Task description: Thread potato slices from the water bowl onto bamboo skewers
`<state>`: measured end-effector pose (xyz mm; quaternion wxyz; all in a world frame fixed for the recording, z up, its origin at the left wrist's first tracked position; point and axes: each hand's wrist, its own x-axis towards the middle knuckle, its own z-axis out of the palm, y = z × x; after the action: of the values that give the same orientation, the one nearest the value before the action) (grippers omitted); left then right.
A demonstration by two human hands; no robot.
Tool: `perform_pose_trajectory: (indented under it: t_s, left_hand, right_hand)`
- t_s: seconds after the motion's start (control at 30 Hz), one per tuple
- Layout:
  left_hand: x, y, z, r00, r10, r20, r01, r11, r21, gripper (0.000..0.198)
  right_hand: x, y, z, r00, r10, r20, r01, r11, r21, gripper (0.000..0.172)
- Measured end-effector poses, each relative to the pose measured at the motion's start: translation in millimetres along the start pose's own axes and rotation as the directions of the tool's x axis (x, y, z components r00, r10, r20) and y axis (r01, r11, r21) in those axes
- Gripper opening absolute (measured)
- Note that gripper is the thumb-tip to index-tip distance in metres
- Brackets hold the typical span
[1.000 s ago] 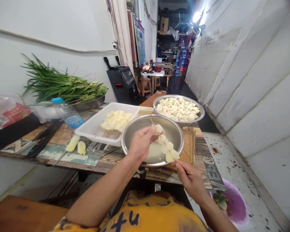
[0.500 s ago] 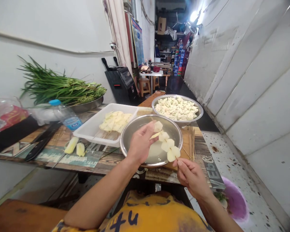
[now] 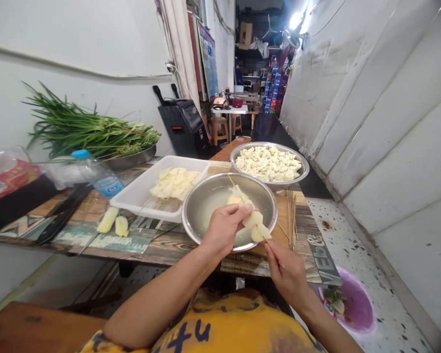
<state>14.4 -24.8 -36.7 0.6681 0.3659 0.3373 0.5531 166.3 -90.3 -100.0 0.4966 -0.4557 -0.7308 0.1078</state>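
Note:
Over a steel bowl of cloudy water (image 3: 202, 203), my left hand (image 3: 224, 230) pinches the pale, thin potato slices (image 3: 260, 231) threaded on a bamboo skewer. The skewer's bare tip sticks out beyond the slices, up and away from me. My right hand (image 3: 285, 264) is closed on its near end, just past the bowl's right front rim. More pale slices lie in the bowl, partly hidden by my left hand. Left of the bowl, a white plastic tray (image 3: 127, 201) holds finished-looking skewers of slices (image 3: 176, 182). Loose bamboo skewers (image 3: 291, 218) lie to the right.
Behind stands a steel bowl of cauliflower florets (image 3: 268, 163). Leafy greens (image 3: 91, 132), a water bottle (image 3: 105, 181), a black-handled knife (image 3: 59, 223) and two yellowish vegetable pieces (image 3: 108, 220) are on the left. A purple basin (image 3: 360, 304) sits on the floor at right.
My left hand has slid down the skewer towards my right hand, onto the middle slices. The skewer's far tip now shows bare. My right hand stays at the near end.

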Motion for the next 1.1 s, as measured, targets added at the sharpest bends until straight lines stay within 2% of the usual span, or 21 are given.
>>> perform_pose_trajectory:
  t_s: [0.03,0.1,0.13,0.17,0.2,0.23,0.27,0.3,0.37,0.43,0.57,0.67,0.7,0.73,0.8,0.83,0.87,0.9,0.93,1.0,1.1]
  left_hand:
    - [-0.6,0.1,0.0,1.000,-0.004,0.001,0.004,1.000,-0.005,0.035]
    - [-1.5,0.5,0.1,1.000,-0.014,0.009,0.015,1.000,-0.021,0.035]
    - [-1.7,0.8,0.1,1.000,-0.024,0.018,0.025,0.999,-0.036,0.034]
    - [-1.6,1.3,0.1,0.999,-0.037,0.030,0.039,0.998,-0.058,0.033]
    - [-1.4,1.9,0.0,0.998,-0.053,0.045,0.056,0.995,-0.083,0.033]
    - [-1.1,2.6,-0.3,0.995,-0.075,0.060,0.081,0.991,-0.104,0.032]
    - [-0.8,3.3,-0.7,0.992,-0.100,0.076,0.109,0.987,-0.119,0.032]
    - [-0.6,4.0,-1.4,0.987,-0.128,0.094,0.139,0.983,-0.123,0.033]
    - [-0.1,5.1,-3.1,0.981,-0.154,0.114,0.166,0.981,-0.102,0.033]
    - [0.8,5.6,-4.9,0.985,-0.119,0.123,0.126,0.990,-0.059,0.032]
    - [7.7,9.5,-9.3,0.990,-0.023,0.141,0.014,0.998,0.060,0.030]
    - [19.1,20.7,-18.6,0.983,-0.014,0.184,-0.047,0.946,0.321,0.033]
    - [23.8,25.7,-23.3,0.976,-0.013,0.219,-0.096,0.872,0.479,0.035]
    - [28.4,30.6,-28.4,0.965,-0.028,0.260,-0.155,0.740,0.655,0.037]
    - [36.6,37.7,-38.0,0.939,-0.135,0.315,-0.264,0.304,0.915,0.037]
    - [39.8,38.9,-41.9,0.922,-0.225,0.314,-0.305,0.075,0.949,0.037]
    - [42.2,38.4,-44.9,0.898,-0.324,0.298,-0.347,-0.102,0.932,0.039]
    - [43.9,36.3,-47.0,0.866,-0.417,0.278,-0.391,-0.215,0.895,0.043]
    - [44.8,33.2,-48.3,0.827,-0.496,0.263,-0.437,-0.275,0.856,0.048]
    - [45.0,26.5,-49.4,0.763,-0.596,0.251,-0.512,-0.318,0.798,0.058]
    - [43.1,23.6,-48.6,0.716,-0.662,0.220,-0.559,-0.356,0.749,0.060]
  right_hand:
    - [0.2,-0.2,-1.0,1.000,0.021,-0.006,-0.021,0.999,0.039,0.019]
    - [3.0,-2.1,-4.7,0.973,0.203,0.109,-0.226,0.932,0.284,0.021]
    - [5.3,-3.3,-7.0,0.921,0.305,0.242,-0.384,0.811,0.441,0.023]
    - [7.9,-4.4,-9.1,0.844,0.363,0.394,-0.534,0.628,0.567,0.024]
    - [10.4,-5.2,-10.8,0.765,0.368,0.528,-0.644,0.424,0.637,0.025]
    - [12.6,-5.7,-11.8,0.708,0.344,0.616,-0.702,0.250,0.667,0.025]
    - [14.1,-6.0,-11.9,0.683,0.323,0.656,-0.719,0.138,0.681,0.025]
    - [14.8,-6.1,-11.2,0.683,0.318,0.658,-0.713,0.093,0.695,0.024]
    - [14.2,-6.1,-7.8,0.722,0.352,0.596,-0.666,0.122,0.736,0.024]
    - [12.2,-6.5,-3.8,0.755,0.383,0.532,-0.627,0.185,0.757,0.026]
    - [11.8,-7.9,-3.0,0.764,0.390,0.514,-0.619,0.221,0.754,0.027]
    - [15.7,-7.7,-11.9,0.788,0.425,0.446,-0.579,0.265,0.771,0.026]
    - [17.0,-7.1,-15.9,0.798,0.446,0.405,-0.555,0.284,0.782,0.025]
    - [18.0,-6.3,-19.7,0.804,0.468,0.365,-0.534,0.301,0.790,0.025]
    - [18.8,-4.1,-25.7,0.809,0.500,0.311,-0.504,0.316,0.804,0.023]
    - [18.5,-2.8,-27.4,0.808,0.505,0.304,-0.500,0.313,0.808,0.023]
    - [17.9,-1.6,-28.2,0.808,0.503,0.308,-0.500,0.307,0.810,0.023]
    - [17.1,-0.4,-28.3,0.808,0.500,0.313,-0.501,0.302,0.811,0.023]
    - [16.3,0.6,-27.8,0.807,0.496,0.320,-0.504,0.298,0.810,0.023]
    - [14.8,2.0,-26.4,0.804,0.488,0.341,-0.518,0.292,0.804,0.024]
    - [13.4,3.6,-25.6,0.799,0.478,0.364,-0.535,0.289,0.794,0.025]
